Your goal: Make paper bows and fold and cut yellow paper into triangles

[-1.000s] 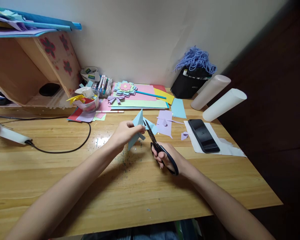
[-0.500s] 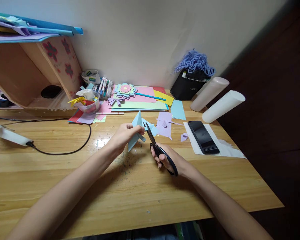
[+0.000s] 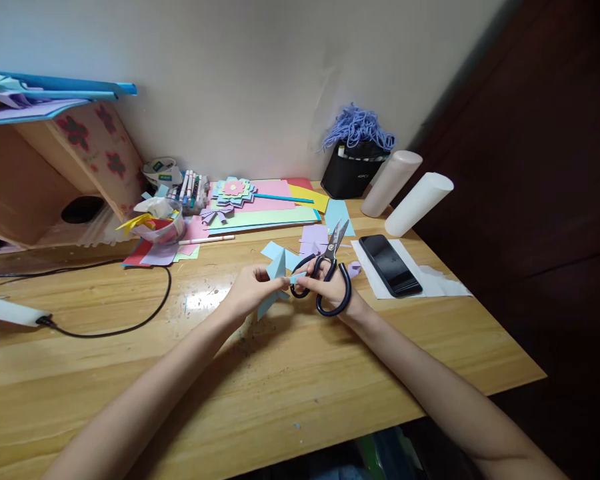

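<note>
My left hand [image 3: 253, 290] pinches a folded light-blue paper piece [image 3: 275, 268] just above the wooden desk [image 3: 280, 387]. My right hand [image 3: 330, 288] has its fingers through the black handles of a pair of scissors [image 3: 330, 267], whose blades point up and away toward the wall. The right fingertips also touch a thin blue strip of the paper, right beside the left fingertips. Loose blue and lilac paper scraps [image 3: 314, 235] lie just behind both hands.
A black phone [image 3: 390, 264] rests on white paper at right, with two white cylinders [image 3: 405, 193] and a black pouch of blue yarn [image 3: 356, 160] behind. Coloured sheets with a paper flower [image 3: 235, 190], markers, a bowl of scraps [image 3: 161, 223], a wooden box and a black cable [image 3: 105, 327] fill the left.
The scissors have swung away from the blue paper and now point up toward the wall. My right fingertips came over to the paper beside the left hand. The view shifted right.
</note>
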A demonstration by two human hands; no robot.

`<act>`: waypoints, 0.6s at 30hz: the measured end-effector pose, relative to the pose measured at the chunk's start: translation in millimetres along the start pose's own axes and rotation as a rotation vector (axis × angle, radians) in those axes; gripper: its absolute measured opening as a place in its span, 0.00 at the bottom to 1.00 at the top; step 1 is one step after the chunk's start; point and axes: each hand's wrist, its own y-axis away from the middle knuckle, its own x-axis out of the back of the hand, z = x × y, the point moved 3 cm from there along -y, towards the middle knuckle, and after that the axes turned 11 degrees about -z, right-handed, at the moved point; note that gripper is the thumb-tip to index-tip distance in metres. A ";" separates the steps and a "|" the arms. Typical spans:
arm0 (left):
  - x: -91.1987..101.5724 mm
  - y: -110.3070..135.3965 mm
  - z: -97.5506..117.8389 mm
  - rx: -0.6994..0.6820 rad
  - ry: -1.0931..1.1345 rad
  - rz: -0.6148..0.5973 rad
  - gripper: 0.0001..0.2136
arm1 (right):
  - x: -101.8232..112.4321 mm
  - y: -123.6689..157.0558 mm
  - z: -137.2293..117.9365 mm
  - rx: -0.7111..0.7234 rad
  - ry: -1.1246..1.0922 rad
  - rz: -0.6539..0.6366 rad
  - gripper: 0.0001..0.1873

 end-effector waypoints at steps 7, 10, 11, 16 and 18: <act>-2.5 3.0 3.4 -0.002 -0.132 -0.004 0.11 | 1.7 2.2 0.1 0.040 0.102 -0.009 0.20; -2.4 2.9 2.8 -0.002 -0.160 -0.024 0.12 | 0.8 2.7 -1.9 0.049 0.067 -0.020 0.21; -2.1 2.4 2.0 0.001 -0.161 -0.038 0.12 | 0.1 3.0 -2.7 0.046 0.048 -0.029 0.22; 0.4 0.8 -0.6 0.025 -0.094 -0.124 0.13 | -3.4 5.1 -7.5 0.040 -0.002 -0.085 0.22; 0.9 1.2 0.0 0.034 -0.055 -0.159 0.14 | -3.0 5.7 -9.4 0.055 0.003 -0.092 0.22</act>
